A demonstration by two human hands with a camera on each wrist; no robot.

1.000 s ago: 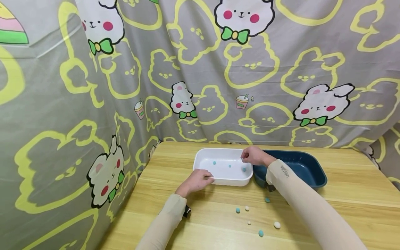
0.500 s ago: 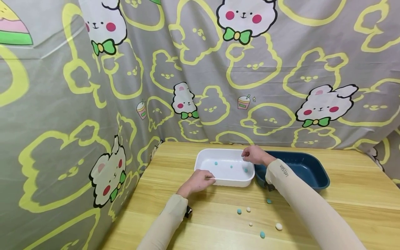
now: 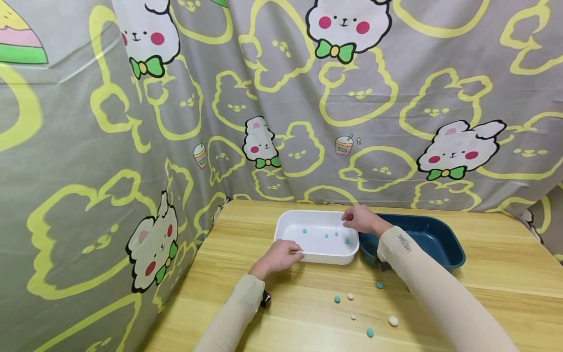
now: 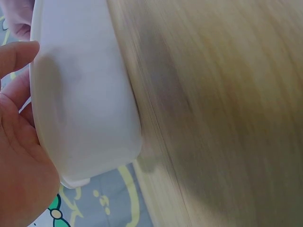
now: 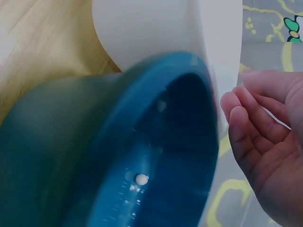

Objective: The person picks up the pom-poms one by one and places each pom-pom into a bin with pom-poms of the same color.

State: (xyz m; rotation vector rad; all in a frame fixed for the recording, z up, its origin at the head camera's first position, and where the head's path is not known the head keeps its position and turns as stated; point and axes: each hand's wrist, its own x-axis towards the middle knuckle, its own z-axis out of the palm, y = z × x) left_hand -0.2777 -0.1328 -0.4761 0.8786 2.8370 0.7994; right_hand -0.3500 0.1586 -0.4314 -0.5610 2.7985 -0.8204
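Note:
In the head view a white plastic tub [image 3: 316, 219] holds several small blue balls [image 3: 326, 235]. My left hand [image 3: 281, 255] grips its near rim at the left corner; the left wrist view shows the thumb [image 4: 21, 54] at the rim and other fingers partly hidden behind it. Over the tub's right end hovers my right hand [image 3: 361, 218]. Its fingers [image 5: 251, 113] are loosely bent, and nothing shows between them in the right wrist view. Beside the white tub stands a dark blue tub [image 3: 457, 244], partly covered by my right arm, with a small white ball [image 5: 141, 179] inside.
Several loose balls lie on the wooden table [image 3: 211, 303] in front of the tubs, among them a blue ball [image 3: 370, 332] and a larger white ball [image 3: 393, 321]. A patterned grey curtain [image 3: 290, 107] hangs behind and at the left.
One more blue ball now lies in the white tub, below my right hand. Both hands stay nearly in place, and the head view has shifted slightly.

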